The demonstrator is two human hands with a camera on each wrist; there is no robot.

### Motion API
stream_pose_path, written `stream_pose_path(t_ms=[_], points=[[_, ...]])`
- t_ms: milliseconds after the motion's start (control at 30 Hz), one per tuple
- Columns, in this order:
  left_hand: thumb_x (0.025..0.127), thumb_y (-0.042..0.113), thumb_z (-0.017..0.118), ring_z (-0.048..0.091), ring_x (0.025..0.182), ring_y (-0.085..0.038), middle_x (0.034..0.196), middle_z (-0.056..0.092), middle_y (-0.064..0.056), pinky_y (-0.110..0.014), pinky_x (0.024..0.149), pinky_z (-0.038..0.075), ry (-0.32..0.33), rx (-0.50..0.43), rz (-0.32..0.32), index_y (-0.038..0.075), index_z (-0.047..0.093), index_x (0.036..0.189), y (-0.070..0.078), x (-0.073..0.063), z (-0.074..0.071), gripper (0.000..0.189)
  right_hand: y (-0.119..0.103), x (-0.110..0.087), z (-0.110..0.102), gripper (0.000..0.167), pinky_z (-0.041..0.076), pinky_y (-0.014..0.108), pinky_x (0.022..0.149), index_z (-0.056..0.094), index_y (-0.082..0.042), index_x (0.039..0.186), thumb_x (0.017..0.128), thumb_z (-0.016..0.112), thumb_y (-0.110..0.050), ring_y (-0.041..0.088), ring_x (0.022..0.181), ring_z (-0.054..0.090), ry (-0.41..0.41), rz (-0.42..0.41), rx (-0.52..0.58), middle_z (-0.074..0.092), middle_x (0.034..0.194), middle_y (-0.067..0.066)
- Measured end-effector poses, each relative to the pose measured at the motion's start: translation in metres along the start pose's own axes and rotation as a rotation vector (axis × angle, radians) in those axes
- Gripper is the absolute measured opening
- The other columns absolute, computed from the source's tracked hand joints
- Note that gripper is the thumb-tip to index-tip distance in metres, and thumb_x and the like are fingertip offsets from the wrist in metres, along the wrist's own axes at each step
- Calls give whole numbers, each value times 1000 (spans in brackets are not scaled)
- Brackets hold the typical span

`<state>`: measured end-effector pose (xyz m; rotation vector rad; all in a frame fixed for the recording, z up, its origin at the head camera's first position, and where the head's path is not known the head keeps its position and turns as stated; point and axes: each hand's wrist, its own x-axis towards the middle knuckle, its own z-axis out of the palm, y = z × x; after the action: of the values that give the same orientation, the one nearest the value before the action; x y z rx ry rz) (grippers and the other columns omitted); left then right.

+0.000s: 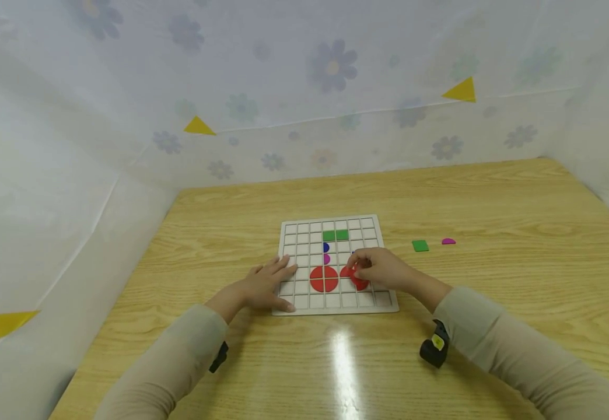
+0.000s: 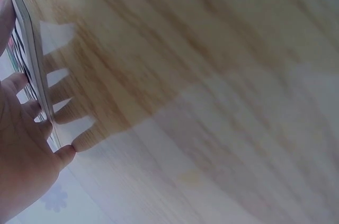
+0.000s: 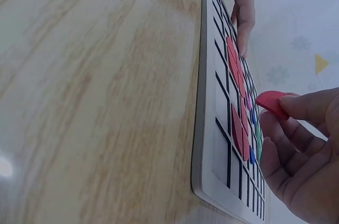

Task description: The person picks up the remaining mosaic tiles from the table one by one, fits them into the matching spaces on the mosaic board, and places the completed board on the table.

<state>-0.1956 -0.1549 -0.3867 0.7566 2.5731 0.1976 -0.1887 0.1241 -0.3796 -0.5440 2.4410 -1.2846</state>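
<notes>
A white board (image 1: 286, 306) with a dark grid lies on the table. Fingers spread, my left hand (image 1: 266, 286) rests over its left edge; the left wrist view shows the little finger of that hand (image 2: 24, 155) touching the table. Between thumb and fingers my right hand (image 1: 383, 268) pinches a red quarter-circle piece (image 3: 273, 103), held above the board's lower right. Below it in the head view, red pieces (image 1: 361, 286) lie on the grid, partly hidden by the hand. To their left sits a full red circle (image 1: 317, 284) made of quarter pieces.
Green squares (image 1: 329, 235), a blue half-circle (image 1: 326, 247) and a magenta half-circle (image 1: 326, 259) lie on the grid. Right of the board, a loose green piece (image 1: 420, 245) and a magenta half-circle (image 1: 448, 241) lie on the wooden table (image 1: 493, 280). White sheeting (image 1: 294, 140) surrounds the table.
</notes>
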Motion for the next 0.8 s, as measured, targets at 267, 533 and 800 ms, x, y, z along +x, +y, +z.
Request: stream_pose_path(t_ms=[267,533,800], points=[[72,58,54,-3,129,-21,144,1,-2,-46,99,6,2,4,4,22,16,139,-2,2,1,85,4,4,4,14,41,26,59,61,-9,87,79,54,0,16,67,45,-1,2,-18,52,71,2],[72,58,54,-4,129,-21,144,1,-2,-46,99,7,-1,15,2,23,16,139,-3,3,1,85,4,6,8,12,41,28,57,62,-8,87,79,56,-1,15,65,46,-11,-15,-70,53,70,1],[72,57,55,-2,129,-22,144,3,-4,-47,98,11,14,28,19,21,16,139,-4,3,2,85,3,9,9,11,42,27,59,62,-10,87,79,58,-2,15,70,48,-19,6,-112,55,74,0]])
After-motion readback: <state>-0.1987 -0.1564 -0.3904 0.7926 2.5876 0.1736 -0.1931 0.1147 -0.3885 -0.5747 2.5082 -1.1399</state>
